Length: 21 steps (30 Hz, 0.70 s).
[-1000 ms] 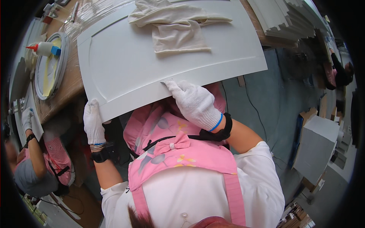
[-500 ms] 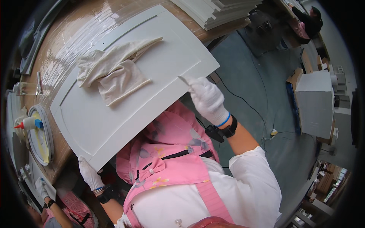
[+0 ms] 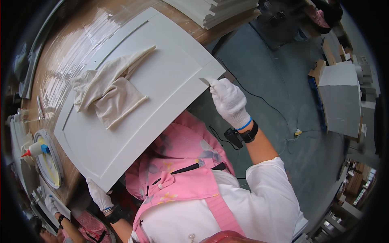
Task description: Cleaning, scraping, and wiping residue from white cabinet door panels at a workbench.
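Note:
A large white panel (image 3: 174, 52) with a recessed border and one curved end lies tilted across the bench, its near edge overhanging toward me. My gloved left hand (image 3: 98, 193) grips the near left corner, some fingers hidden beneath it. In my gloved right hand (image 3: 229, 101) is a small thin blade (image 3: 204, 81), its handle covered by the closed fingers. The blade's tip lies over the panel's near edge, close to the right corner; whether it touches is unclear. A crumpled cream cloth (image 3: 117, 97) rests on the panel's middle.
The bench (image 3: 81, 36) has a glossy film over brown board. At left, a white bottle with a red tip (image 3: 34, 150) lies on a round lid (image 3: 56, 178). Stacked white panels (image 3: 214, 12) stand far off. A cable (image 3: 263, 106) crosses the floor; a co-worker's gloved hand (image 3: 52, 204) shows lower left.
My right hand with the blade has shifted slightly right, along the near edge toward the right corner. My left hand stays at its corner. The whole view has shifted a little.

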Available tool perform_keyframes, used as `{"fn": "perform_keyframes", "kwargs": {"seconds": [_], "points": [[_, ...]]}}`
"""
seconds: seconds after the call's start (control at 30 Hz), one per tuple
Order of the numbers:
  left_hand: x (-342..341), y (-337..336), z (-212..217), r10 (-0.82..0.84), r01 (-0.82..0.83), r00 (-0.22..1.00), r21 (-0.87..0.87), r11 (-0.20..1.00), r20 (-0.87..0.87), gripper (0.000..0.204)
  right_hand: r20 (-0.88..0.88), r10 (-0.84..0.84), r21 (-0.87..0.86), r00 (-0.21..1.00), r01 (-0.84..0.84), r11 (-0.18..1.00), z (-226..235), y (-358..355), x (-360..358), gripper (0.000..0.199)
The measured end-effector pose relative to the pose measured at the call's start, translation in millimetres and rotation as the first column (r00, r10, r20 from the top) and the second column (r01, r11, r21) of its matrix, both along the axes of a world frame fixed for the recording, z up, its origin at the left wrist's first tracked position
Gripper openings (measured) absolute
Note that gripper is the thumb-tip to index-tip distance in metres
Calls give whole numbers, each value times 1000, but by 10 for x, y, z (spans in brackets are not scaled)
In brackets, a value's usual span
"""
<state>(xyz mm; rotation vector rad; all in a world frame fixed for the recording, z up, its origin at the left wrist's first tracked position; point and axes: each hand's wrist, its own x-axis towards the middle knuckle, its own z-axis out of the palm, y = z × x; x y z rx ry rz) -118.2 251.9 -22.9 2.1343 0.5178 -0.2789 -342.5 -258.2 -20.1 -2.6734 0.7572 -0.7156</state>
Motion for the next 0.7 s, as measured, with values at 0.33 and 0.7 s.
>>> {"fn": "perform_keyframes", "kwargs": {"seconds": [0.33, 0.7], "points": [[-10, -20, -17, -24, 23, 1000, -97, 995, -14, 61, 28, -190, 74, 981, 187, 980, 101, -300, -3, 27], [-116, 82, -87, -70, 75, 997, -244, 967, 30, 51, -160, 567, 50, 808, -567, 822, 115, 1562, 782, 39]]}}
